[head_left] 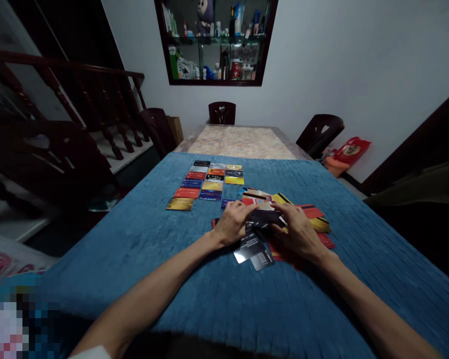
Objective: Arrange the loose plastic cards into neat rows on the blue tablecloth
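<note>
Head view first, please: where is the left hand [231, 222], and what does it hold?

It is above the left part of a pile of loose cards [277, 251]. Its fingers are closed narrowly at the left end of a dark card [265, 218]. The thumb I cannot see well.

And the right hand [299, 227]?

It takes the right end of the same dark card, between the thumb and the fingers, with only a small opening. So the dark card is between both hands, over the pile.

What comes out around this pile?

On the near side, a silver-grey card [262, 259]. On the far side, a yellow card [282, 198] with a black stripe. On the right, a gold card [322, 225], just beside the right hand.

Is there more on the blue cloth [134, 234]?

Yes, to the left and farther. The left column of cards [192, 183] is the longest, and the middle column [212, 185] has a blue card at its near end. The right column [234, 174] is the shortest.

And farther?

There the marbled tabletop [239, 141] shows, with a chair [222, 114] at its far end
</note>
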`<state>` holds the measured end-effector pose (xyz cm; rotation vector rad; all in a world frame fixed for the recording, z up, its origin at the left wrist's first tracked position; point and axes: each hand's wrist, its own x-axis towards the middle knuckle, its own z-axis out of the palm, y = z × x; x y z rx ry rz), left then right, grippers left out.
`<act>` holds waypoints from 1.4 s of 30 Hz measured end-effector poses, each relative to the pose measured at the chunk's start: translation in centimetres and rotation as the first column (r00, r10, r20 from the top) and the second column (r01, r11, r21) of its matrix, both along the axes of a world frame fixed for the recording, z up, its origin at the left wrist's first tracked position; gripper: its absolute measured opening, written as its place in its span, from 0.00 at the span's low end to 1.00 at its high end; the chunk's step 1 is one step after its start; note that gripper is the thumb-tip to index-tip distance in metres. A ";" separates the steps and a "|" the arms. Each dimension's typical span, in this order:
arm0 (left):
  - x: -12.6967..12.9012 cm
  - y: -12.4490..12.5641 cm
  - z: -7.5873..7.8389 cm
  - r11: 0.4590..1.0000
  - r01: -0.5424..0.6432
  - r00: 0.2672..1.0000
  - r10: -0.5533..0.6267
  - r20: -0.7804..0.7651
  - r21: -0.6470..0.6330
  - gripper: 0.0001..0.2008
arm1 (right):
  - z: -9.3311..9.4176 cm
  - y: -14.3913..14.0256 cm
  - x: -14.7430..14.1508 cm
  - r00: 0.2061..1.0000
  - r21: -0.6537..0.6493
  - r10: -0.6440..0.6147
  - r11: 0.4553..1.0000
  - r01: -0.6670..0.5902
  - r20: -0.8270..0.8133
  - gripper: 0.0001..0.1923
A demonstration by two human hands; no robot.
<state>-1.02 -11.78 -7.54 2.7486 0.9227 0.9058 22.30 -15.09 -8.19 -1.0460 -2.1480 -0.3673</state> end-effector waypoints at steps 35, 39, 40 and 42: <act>-1.1 0.5 0.9 0.984 -0.028 0.999 0.032 -0.024 0.178 0.25 | 0.3 -0.5 -1.2 0.996 0.129 -0.090 0.988 0.088 0.007 0.28; -1.4 0.8 1.1 0.968 0.012 0.995 0.013 -0.099 0.249 0.25 | 0.3 -0.5 -1.3 0.994 0.095 -0.111 0.989 0.110 -0.003 0.28; -1.5 0.9 1.1 0.964 0.022 0.992 0.011 -0.123 0.267 0.25 | 0.3 -0.4 -1.4 0.994 0.097 -0.112 0.989 0.111 -0.002 0.28; -1.8 1.2 1.3 0.951 0.029 0.985 0.025 -0.168 0.309 0.23 | 0.3 -0.3 -1.5 0.995 0.110 -0.098 0.989 0.097 0.006 0.29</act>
